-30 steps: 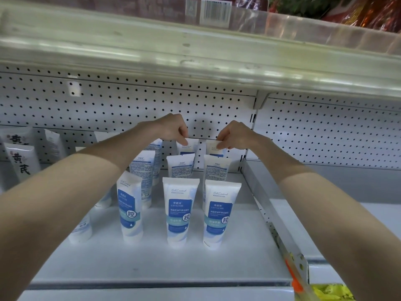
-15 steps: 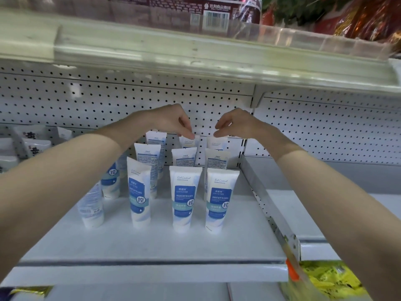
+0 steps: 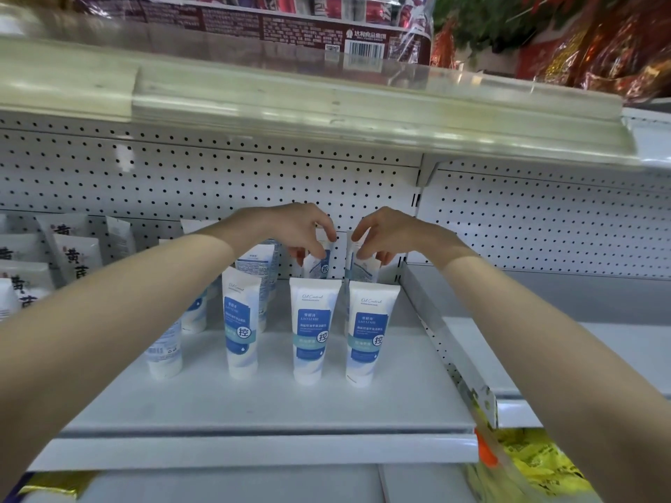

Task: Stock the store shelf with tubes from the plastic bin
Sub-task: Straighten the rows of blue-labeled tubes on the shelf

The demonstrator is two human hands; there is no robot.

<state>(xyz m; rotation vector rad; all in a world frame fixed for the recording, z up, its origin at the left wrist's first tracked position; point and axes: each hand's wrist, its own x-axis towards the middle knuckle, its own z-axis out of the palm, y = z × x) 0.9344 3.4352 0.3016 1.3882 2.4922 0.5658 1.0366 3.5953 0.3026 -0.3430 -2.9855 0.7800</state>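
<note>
- While the left hand pinches the left tube by the pegboard, the right hand pinches the right tube.
- Both need standing upright before release.

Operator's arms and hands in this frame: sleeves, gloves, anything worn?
Nothing worn that shows. The left forearm and right forearm are bare right out to the frame edges, with no sleeve or cuff in view. The left hand and right hand are ungloved. No watch or band at either wrist, no rings on the fingers that show, no markings.
</note>
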